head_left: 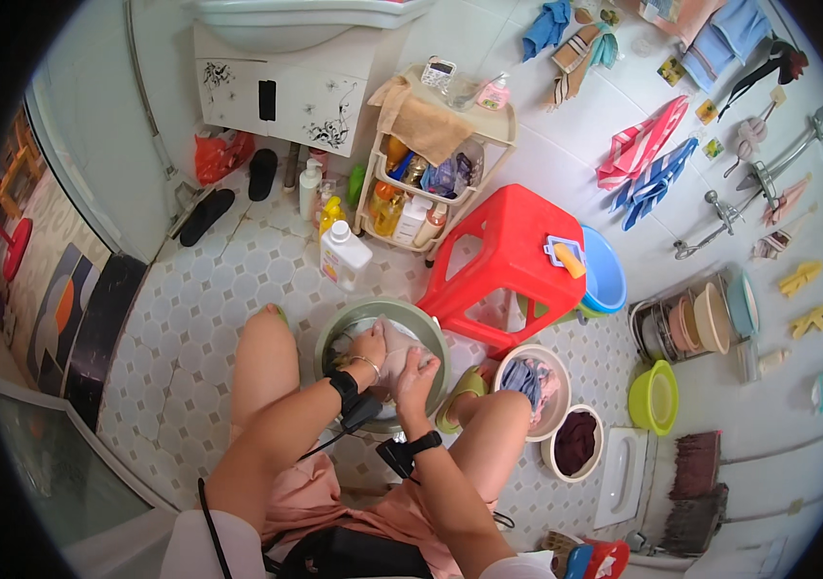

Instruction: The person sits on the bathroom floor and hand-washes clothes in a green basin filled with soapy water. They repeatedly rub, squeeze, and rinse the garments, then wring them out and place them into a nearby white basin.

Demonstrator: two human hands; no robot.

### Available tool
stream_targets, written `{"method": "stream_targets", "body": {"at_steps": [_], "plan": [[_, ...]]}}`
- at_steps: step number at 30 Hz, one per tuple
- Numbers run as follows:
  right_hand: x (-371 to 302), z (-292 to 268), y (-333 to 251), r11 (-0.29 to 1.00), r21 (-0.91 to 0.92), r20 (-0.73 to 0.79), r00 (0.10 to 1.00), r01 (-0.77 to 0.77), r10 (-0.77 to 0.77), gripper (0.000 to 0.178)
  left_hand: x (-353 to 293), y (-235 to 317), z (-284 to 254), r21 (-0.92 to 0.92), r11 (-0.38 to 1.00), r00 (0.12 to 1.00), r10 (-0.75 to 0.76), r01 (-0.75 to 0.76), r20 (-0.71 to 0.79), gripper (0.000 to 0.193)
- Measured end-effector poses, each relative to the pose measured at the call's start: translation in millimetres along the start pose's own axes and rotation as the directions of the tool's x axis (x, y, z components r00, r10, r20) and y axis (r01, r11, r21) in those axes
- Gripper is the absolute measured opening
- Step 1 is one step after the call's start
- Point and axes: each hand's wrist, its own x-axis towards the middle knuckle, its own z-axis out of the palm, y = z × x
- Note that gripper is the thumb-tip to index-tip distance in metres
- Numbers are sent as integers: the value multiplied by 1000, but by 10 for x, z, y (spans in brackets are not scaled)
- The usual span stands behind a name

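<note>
The pale cloth [400, 349] is inside the round grey-green basin [361, 310], which stands on the tiled floor [175, 357] between the person's knees, with some whitish water or suds around the cloth. The left hand [367, 351] reaches in from the lower left, its back turned upward and its fingers curled on the left part of the cloth, so it is nearly closed and has hold of it. The right hand [416, 381] comes from the lower right, the wrist rather straight, the fingers bent around the right side of the same cloth; how strongly it grips, I cannot tell. The two hands are close together, and the forearms converge toward the basin. Each wrist wears a black strap. Just beside the basin, to the right, stands a red plastic stool [508, 227] with a yellow soap bar [569, 260] on it. Near the stool are a pale basin of blue and pink clothes [539, 383] and a smaller one with dark maroon fabric [576, 439]. Beyond the basin stands a white bottle [343, 255], in front of a shelf rack [501, 125].
</note>
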Motion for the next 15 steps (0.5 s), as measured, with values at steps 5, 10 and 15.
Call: {"method": "stream_targets", "body": {"at_steps": [5, 10, 15], "plan": [[-224, 30, -360, 958, -267, 65, 994, 105, -91, 30, -420, 301, -129, 42, 996, 971, 61, -72, 230, 44], [-51, -52, -211, 900, -406, 65, 987, 161, -148, 32, -422, 213, -45, 54, 989, 933, 114, -141, 341, 37], [-57, 14, -91, 897, -363, 71, 968, 252, -243, 30, 82, -396, 334, 277, 873, 915, 370, -402, 163, 52]]}}
